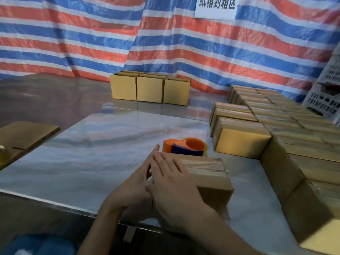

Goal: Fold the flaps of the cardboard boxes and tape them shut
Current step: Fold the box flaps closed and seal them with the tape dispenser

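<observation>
While the right hand (172,183) covers the box (207,169), the left hand (133,184) lies half-hidden.

Tape dispenser (184,146) behind box (207,173)

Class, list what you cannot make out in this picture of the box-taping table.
Head view:
- Left part of the box: covered by the left hand and right hand.
- Base of the tape dispenser: behind the box.
- Top of the sign: cut by the upper edge.
- Part of the flat cardboard: cut by the left edge.
</observation>
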